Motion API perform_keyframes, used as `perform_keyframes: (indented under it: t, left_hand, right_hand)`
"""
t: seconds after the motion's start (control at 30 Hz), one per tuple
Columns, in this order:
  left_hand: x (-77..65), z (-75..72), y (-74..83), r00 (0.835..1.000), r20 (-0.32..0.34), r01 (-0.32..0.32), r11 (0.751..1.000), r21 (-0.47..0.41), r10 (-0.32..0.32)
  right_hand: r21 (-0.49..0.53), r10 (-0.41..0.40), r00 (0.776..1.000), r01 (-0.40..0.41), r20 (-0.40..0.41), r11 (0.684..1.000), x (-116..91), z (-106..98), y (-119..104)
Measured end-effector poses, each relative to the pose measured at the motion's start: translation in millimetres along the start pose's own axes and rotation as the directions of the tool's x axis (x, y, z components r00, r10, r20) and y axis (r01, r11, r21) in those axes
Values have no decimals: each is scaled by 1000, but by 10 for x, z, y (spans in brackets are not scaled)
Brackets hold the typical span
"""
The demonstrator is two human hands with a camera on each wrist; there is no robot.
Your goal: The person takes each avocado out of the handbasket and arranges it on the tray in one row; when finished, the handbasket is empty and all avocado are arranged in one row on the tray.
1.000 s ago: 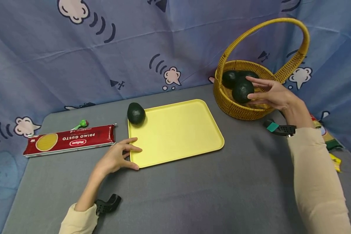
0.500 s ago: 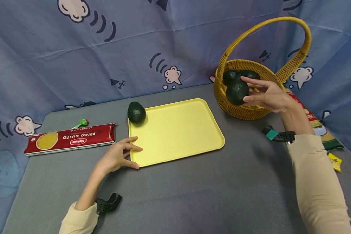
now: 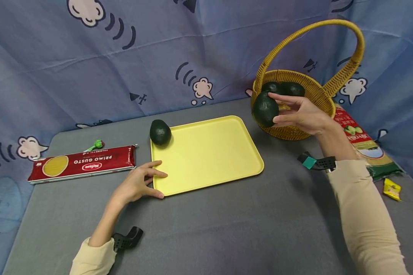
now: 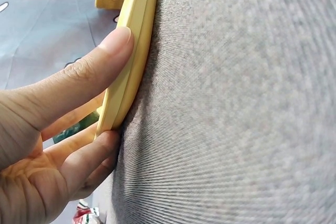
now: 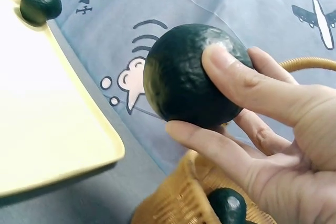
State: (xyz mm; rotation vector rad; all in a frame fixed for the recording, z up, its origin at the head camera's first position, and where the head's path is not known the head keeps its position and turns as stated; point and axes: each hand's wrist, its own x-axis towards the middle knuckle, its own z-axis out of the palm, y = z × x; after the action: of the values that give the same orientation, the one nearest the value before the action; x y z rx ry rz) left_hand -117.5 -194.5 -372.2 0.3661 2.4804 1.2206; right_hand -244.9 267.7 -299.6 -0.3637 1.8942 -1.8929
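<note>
In the head view my right hand (image 3: 303, 114) holds a dark green avocado (image 3: 265, 109) between thumb and fingers, over the left rim of the wicker basket (image 3: 290, 133). The right wrist view shows this avocado (image 5: 191, 82) raised above the basket. More avocados (image 3: 293, 89) lie inside. My left hand (image 3: 137, 183) grips the near-left corner of a yellow tray (image 3: 210, 152), thumb on the front edge and fingers on the left side. The left wrist view has the thumb (image 4: 100, 61) pressed against the tray's rim (image 4: 137, 45). Another avocado (image 3: 160, 133) sits at the tray's far-left corner.
A red spaghetti pack (image 3: 86, 164) lies left of the tray, a green lollipop (image 3: 97, 145) behind it. Right of the basket are a red and green bag (image 3: 365, 141) and a small yellow packet (image 3: 392, 189). A patterned blue cloth (image 3: 158, 46) hangs behind the grey table.
My right hand has carried the avocado leftward out of the basket to its left rim, uncovering more of the bag at right. My left hand and the tray have stayed put.
</note>
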Motion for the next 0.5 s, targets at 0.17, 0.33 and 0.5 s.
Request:
perform_keyframes:
  t: [0.17, 0.33, 0.5]
  left_hand:
    - [-1, -4, 20, 1000, -1, -12, 1000, 4, 12]
    - [2, 0, 16, 1000, -5, -9, 1000, 16, 9]
    - [9, 6, 5, 1000, -8, -3, 999, 32, 3]
  right_hand:
    - [63, -28, 998, 24, 63, 998, 92, 99, 46]
    - [44, -18, 996, 15, 82, 999, 203, 239, 85]
    - [48, -14, 995, 9, 101, 999, 339, 391, 142]
